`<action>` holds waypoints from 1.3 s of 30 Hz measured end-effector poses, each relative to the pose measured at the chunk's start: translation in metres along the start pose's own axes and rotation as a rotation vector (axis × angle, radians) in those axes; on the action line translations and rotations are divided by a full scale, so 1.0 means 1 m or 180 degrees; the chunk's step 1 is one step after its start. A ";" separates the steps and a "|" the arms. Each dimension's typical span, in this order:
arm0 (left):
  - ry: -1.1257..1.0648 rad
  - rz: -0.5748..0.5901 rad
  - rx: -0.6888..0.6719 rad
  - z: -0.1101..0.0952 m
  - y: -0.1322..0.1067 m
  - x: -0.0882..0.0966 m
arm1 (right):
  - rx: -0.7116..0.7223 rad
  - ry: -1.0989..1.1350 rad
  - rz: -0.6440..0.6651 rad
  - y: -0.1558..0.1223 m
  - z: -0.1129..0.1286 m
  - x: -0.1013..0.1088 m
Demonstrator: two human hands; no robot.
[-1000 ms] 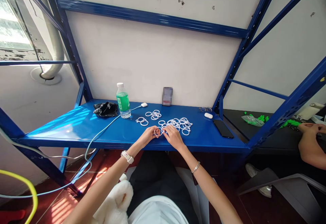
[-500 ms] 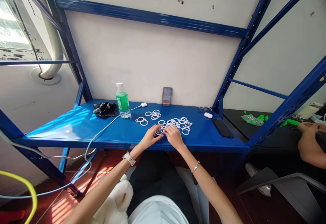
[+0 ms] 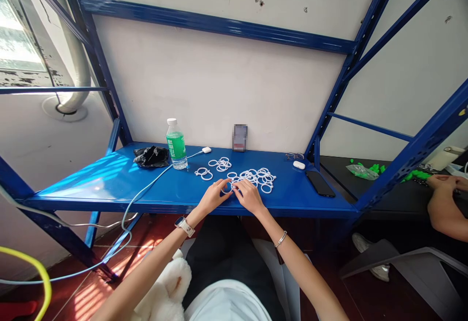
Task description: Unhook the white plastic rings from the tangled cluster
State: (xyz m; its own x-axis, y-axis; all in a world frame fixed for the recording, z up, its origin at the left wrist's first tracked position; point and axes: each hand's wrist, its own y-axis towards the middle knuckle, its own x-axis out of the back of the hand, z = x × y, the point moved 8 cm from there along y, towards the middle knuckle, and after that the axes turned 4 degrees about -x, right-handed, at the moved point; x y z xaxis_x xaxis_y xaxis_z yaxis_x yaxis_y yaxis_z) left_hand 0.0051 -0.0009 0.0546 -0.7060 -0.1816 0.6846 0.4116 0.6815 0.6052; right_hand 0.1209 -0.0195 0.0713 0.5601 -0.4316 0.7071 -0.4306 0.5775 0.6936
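Both my hands rest near the front edge of a blue metal shelf (image 3: 109, 179). My left hand (image 3: 214, 196) and my right hand (image 3: 249, 196) meet fingertip to fingertip, pinching a white plastic ring (image 3: 228, 188) between them. Just beyond the fingers lies a pile of several white rings (image 3: 258, 177). A smaller group of white rings (image 3: 220, 164) and a linked pair (image 3: 204, 173) lie further left. A watch is on my left wrist and a bracelet on my right.
A green-labelled water bottle (image 3: 176, 144), a black crumpled bag (image 3: 151, 156) and a white cable (image 3: 153, 177) lie left. A white earbud case (image 3: 299, 165), glasses (image 3: 294, 156) and black phone (image 3: 320, 183) lie right. Another person's hands (image 3: 444, 199) work beside green parts (image 3: 375, 169).
My hands have shifted slightly forward toward the pile while still working the ring between their fingertips. The rest is unchanged.
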 end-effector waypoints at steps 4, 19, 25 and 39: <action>-0.0157 -0.0030 -0.0015 0.002 0.000 0.001 | -0.0006 0.0054 -0.0032 0.000 0.001 0.002; -0.0098 -0.0085 -0.0119 -0.001 -0.001 0.000 | -0.0012 0.0291 -0.0043 -0.001 -0.003 -0.002; -0.0089 -0.0065 -0.0120 -0.003 -0.002 0.002 | 0.0020 0.0482 -0.0002 -0.001 -0.004 -0.003; -0.0020 0.0015 -0.0104 -0.005 -0.001 0.002 | 0.0042 0.0485 0.0130 -0.002 -0.004 -0.005</action>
State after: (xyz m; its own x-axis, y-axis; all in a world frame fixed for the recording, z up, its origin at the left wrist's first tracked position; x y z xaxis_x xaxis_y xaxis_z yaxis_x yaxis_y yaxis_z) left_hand 0.0062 -0.0054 0.0575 -0.7075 -0.1738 0.6850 0.4334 0.6588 0.6149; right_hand 0.1212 -0.0156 0.0660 0.6424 -0.2973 0.7063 -0.4638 0.5829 0.6672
